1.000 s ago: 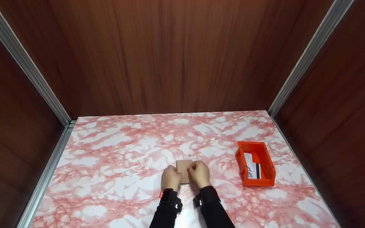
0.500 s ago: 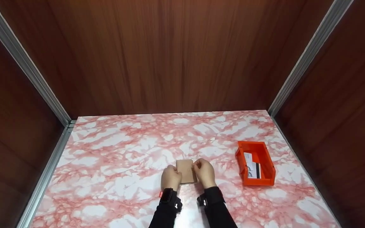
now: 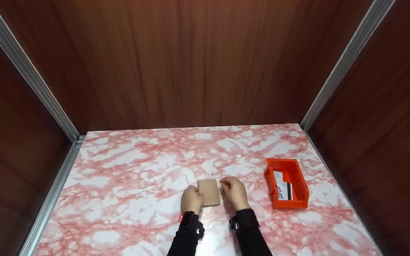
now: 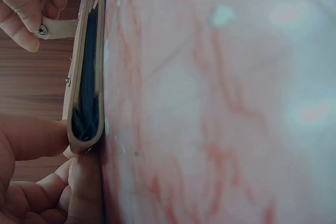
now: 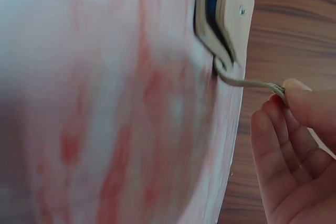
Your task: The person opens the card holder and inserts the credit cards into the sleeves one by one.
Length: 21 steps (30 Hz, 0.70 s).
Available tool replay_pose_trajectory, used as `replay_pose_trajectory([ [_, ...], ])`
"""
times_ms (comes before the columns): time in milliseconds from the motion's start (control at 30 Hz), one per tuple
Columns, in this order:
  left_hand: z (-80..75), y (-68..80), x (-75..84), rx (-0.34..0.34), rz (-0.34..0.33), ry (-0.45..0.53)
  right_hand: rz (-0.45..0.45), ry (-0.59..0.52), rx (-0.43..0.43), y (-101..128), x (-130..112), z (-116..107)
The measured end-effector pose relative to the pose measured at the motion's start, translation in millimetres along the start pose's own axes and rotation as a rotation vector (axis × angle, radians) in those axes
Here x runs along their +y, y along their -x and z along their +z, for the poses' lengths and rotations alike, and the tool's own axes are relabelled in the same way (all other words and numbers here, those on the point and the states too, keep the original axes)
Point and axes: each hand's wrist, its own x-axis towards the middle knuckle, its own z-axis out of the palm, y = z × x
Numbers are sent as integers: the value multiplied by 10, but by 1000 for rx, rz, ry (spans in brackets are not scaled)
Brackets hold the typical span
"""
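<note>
My left hand (image 3: 192,200) grips the left edge of the tan wallet (image 3: 209,192), which lies flat on the desk near its front edge, about the middle. My right hand (image 3: 235,193) pinches the wallet's strap (image 5: 252,83) between thumb and fingers and holds it away from the wallet. To the right stands an orange bin (image 3: 298,203) with cards (image 3: 283,190) inside.

The left hand (image 3: 192,199) covered the near left edge of the tan wallet (image 3: 209,192). The cards in the orange bin (image 3: 286,183) were too small to read. In the right wrist view the counter (image 5: 105,103) was blurred.
</note>
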Motion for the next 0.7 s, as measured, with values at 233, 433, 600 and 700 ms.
replay_pose_trajectory([
  [233, -4, 8, 8, 0, -5, 2, 46, 53, -5, 8, 90, -73],
  [433, -17, 17, 24, 8, 19, 12, 83, 93, -77, -15, 170, -134],
  [600, -9, 13, 14, 16, 31, 12, 98, 101, -107, -31, 202, -141],
  [700, -4, 11, 7, 20, 35, 15, 118, 109, -111, -40, 206, -133],
])
